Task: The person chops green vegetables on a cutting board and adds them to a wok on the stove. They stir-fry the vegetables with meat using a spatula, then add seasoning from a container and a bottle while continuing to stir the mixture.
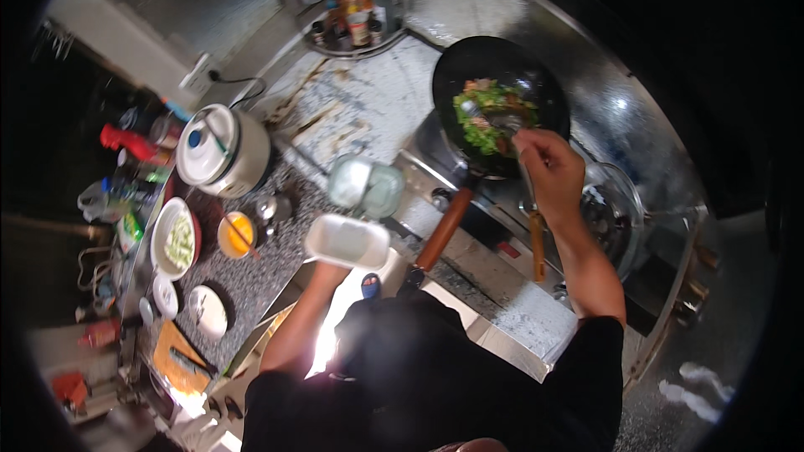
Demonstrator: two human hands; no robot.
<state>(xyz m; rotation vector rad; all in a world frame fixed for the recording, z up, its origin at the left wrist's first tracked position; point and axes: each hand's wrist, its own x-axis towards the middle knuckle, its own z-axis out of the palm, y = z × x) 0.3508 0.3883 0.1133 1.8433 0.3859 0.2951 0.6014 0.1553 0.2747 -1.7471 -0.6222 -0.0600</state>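
My left hand grips a white, see-through plastic box from its near side, left of the wok handle. Over the black wok my right hand is closed, fingertips pinched together just above the food. Chopped green vegetables with pinkish bits lie in the wok. A turner with a wooden handle leans on the wok's near rim, its metal shaft running up beside my right fingers. A blurred metal piece shows at the fingertips; whether it belongs to the turner or is held separately cannot be told.
The wok's brown handle points toward me. On the left counter are a white cooker, a bowl of pale chopped food, an orange-yellow bowl with chopsticks, and a cutting board with a knife. A glass lid lies right of the wok.
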